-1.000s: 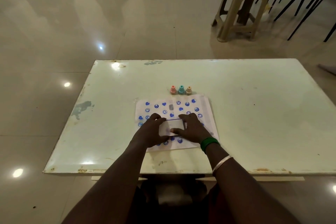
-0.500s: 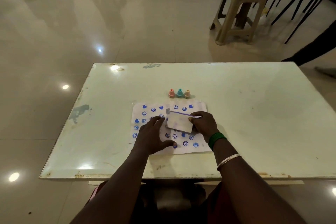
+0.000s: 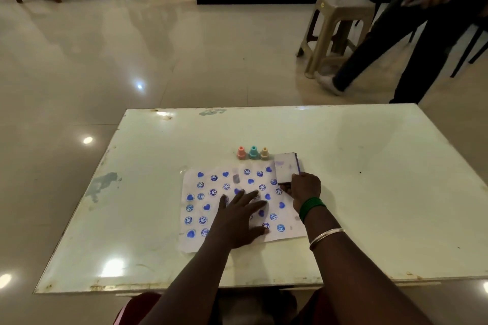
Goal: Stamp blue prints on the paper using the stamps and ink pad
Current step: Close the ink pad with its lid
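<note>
Both forearms came up from the bottom of the frame bare, with no sleeves in sight. The right wrist carried a stack of green bangles (image 3: 313, 207) close behind the right hand (image 3: 305, 187), and lower on the same forearm sat a single thin silver bangle (image 3: 327, 237). The left hand (image 3: 239, 219) and its wrist wore nothing. At the bottom edge a strip of reddish cloth (image 3: 137, 309) showed, perhaps the person's clothing; it was too dim to tell.

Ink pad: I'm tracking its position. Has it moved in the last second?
Yes. The ink pad went from mid-paper toward the far right corner, beside the stamps.
</note>
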